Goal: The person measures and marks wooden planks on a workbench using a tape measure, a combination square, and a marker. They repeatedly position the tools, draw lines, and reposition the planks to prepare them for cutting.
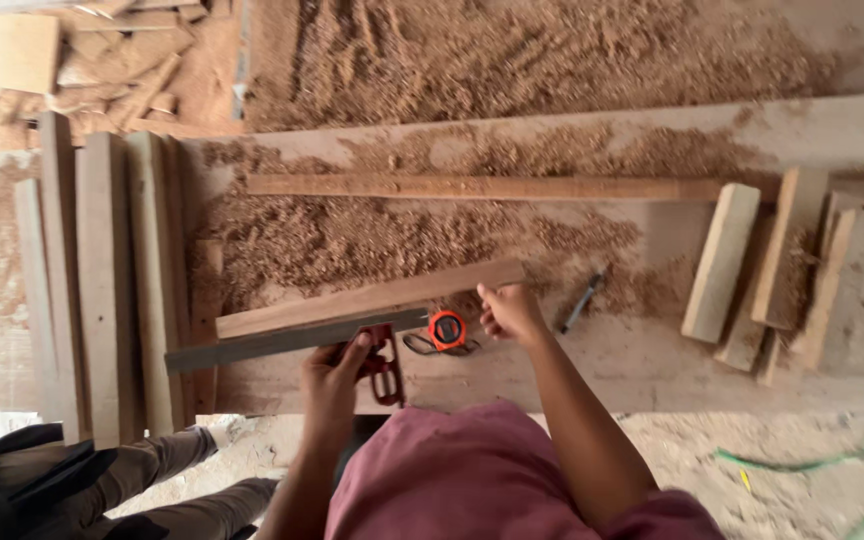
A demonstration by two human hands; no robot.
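Observation:
My left hand (335, 371) grips the red stock of a try square (384, 362), whose long dark metal blade (282, 340) lies along a wooden plank (372, 297) on the workbench. My right hand (510, 310) rests with curled fingers on the right end of that plank, holding it down. An orange tape measure (446, 329) with a black strap sits on the bench between my two hands. A dark pencil-like tool (582, 300) lies just right of my right hand.
Sawdust (372, 235) covers much of the bench. A long thin batten (482, 187) lies farther back. Short wood offcuts (752, 265) sit at right, stacked boards (102, 280) at left. Another person's legs (152, 480) show at lower left; a green hose (832, 460) lies on the floor.

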